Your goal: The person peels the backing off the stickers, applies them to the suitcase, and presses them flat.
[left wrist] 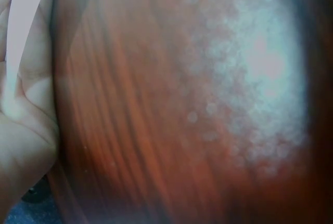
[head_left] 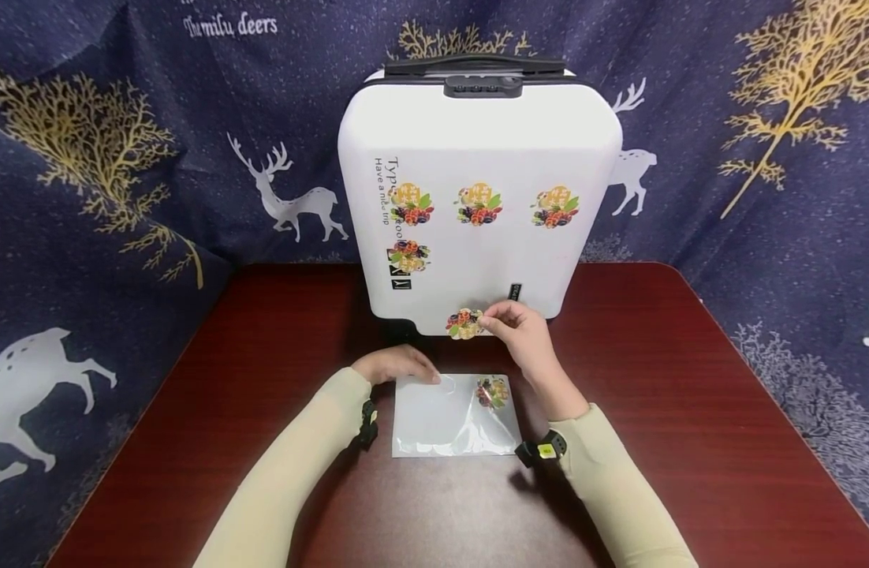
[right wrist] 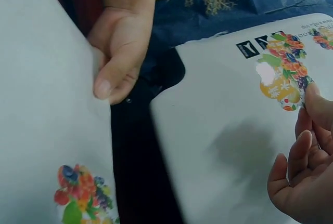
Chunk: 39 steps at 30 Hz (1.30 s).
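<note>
My right hand pinches a peeled fruit sticker by its edge, in front of the lower part of a white suitcase. In the right wrist view, thumb and fingertip hold the sticker at one side; whether it touches the suitcase I cannot tell. By its upper left edge, my left hand grips a clear-white sticker sheet, thumb on top. One fruit sticker is on the sheet's upper right corner. The left wrist view shows the palm and a pale strip of the sheet.
Three fruit stickers, among them the middle one, form a row across the suitcase, with another sticker below the left one. The suitcase stands on a dark red table. Behind hangs a blue cloth with deer and trees.
</note>
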### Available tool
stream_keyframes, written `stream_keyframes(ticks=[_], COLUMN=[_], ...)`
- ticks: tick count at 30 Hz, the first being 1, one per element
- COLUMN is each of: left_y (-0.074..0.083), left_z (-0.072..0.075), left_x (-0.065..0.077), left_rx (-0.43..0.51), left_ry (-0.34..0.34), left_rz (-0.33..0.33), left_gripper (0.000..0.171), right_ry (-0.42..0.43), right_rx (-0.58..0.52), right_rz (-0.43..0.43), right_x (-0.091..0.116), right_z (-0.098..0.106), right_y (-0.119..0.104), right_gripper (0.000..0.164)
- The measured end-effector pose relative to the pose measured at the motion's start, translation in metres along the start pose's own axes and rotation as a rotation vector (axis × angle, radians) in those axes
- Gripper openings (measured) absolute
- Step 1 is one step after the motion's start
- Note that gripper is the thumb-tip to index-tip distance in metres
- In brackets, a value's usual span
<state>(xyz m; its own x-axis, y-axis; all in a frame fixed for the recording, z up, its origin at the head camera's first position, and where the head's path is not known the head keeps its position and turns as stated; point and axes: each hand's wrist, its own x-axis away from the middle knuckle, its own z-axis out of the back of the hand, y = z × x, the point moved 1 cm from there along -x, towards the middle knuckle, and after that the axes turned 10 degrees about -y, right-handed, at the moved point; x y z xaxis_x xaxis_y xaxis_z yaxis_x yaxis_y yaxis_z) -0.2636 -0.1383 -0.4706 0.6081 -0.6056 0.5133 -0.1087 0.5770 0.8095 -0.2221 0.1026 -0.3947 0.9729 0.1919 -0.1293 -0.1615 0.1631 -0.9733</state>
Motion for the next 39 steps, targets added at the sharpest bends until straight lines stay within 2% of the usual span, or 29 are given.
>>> stream_keyframes(ticks=[5, 14, 20, 26, 34, 39], left_y=[0.001, 0.0, -0.001, -0.002, -0.002, -0.003], left_z=[0.0, 0.0, 0.001, 0.0, 0.0, 0.0], left_x=[0.002, 0.002, 0.001, 0.001, 0.0, -0.001], left_rx=[-0.01, -0.01, -0.008, 0.003, -0.002, 0.0], left_ry=[-0.001, 0.015, 0.011, 0.006, 0.01, 0.014], left_rz=[0.002, 0.003, 0.0, -0.01, 0.0, 0.003], left_gripper=[0.029, 0.029, 0.029, 0.029, 0.029, 0.029], right_ry=[0.061, 0.091, 0.128, 0.176, 0.265, 0.284], right_rx=[-0.045, -0.121, -0.161, -0.209, -0.173, -0.164], right_rz=[0.009, 0.018, 0.017, 0.076, 0.131, 0.161], right_x=[-0.002, -0.004, -0.006, -0.009, -0.013, -0.017], right_z=[-0.001, -0.006, -0.007, -0.007, -0.005, -0.003], right_y=[-0.004, -0.008, -0.015, -0.022, -0.03, -0.034], right_gripper=[0.008, 0.004, 0.012, 0.02, 0.008, 0.007])
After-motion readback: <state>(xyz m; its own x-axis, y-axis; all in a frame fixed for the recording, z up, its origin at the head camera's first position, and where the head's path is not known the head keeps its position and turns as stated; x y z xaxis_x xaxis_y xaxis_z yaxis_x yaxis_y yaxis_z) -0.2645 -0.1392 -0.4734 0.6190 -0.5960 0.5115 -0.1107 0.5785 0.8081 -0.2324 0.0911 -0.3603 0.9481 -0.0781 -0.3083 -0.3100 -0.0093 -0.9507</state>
